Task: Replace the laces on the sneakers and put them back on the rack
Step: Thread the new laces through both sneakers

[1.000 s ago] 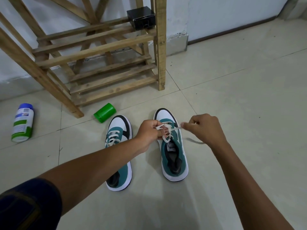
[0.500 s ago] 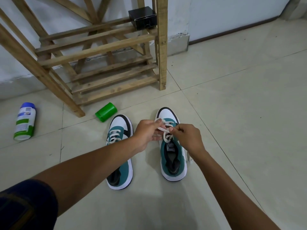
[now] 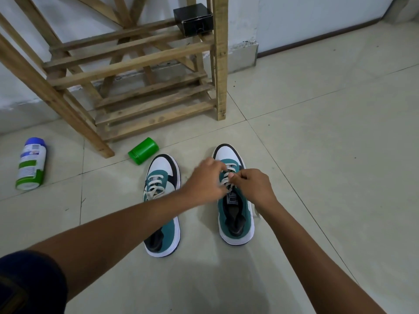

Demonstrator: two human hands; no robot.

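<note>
a white bottle (image 3: 30, 165) with a blue cap lies on the floor (image 3: 328, 155) at far left. right of it stands the wooden rack (image 3: 136, 64), a black box (image 3: 193, 19) on its upper shelf. a green cup (image 3: 143, 150) lies on its side just before the rack. the left sneaker (image 3: 162, 205), laced, sits on the floor. the left hand (image 3: 205, 181) is blurred, fingers curled at the lace (image 3: 226, 177) of the right sneaker (image 3: 234, 200); whether it grips, i cannot tell. the right hand (image 3: 252, 186) pinches that lace over the eyelets.
</note>
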